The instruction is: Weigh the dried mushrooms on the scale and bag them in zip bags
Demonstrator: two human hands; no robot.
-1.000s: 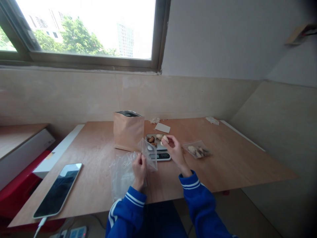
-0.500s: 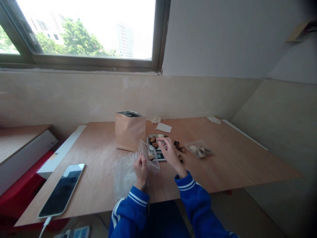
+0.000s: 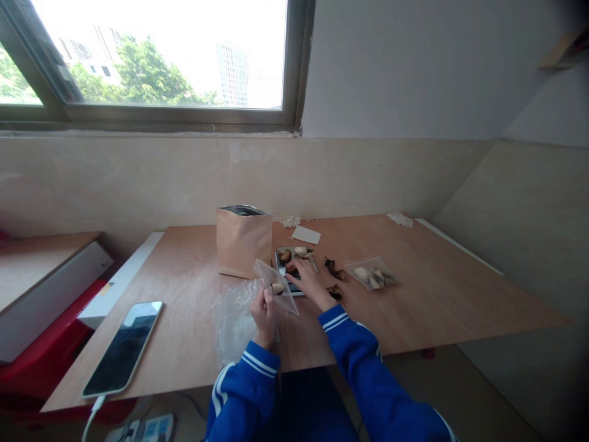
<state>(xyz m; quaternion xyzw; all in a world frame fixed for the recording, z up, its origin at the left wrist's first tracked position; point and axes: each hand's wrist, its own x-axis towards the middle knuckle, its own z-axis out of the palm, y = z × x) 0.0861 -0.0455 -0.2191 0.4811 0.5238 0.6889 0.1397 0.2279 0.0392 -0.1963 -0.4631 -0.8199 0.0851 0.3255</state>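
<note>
My left hand [image 3: 264,312] pinches the rim of a small clear plastic bag [image 3: 277,285] and holds it up off the table; a pale nut lies inside it. My right hand [image 3: 307,282] reaches over the small kitchen scale [image 3: 294,263], fingers curled down onto the nuts on its tray; I cannot see if it grips one. Brown and pale nuts [image 3: 294,253] lie on the scale tray. Several dark nuts [image 3: 334,270] lie loose on the table to the right of the scale.
A brown paper pouch [image 3: 243,240] stands open behind the scale. A filled clear bag [image 3: 372,274] lies to the right, a pile of empty plastic bags [image 3: 232,319] near the left hand. A phone [image 3: 124,347] on a cable lies at left. A white card [image 3: 306,234] lies at the back of the wooden table [image 3: 437,288].
My right hand dropped a pale nut into the bag, then went back down onto the scale tray. The left hand kept the bag held up. Loose dark nuts came into view.
</note>
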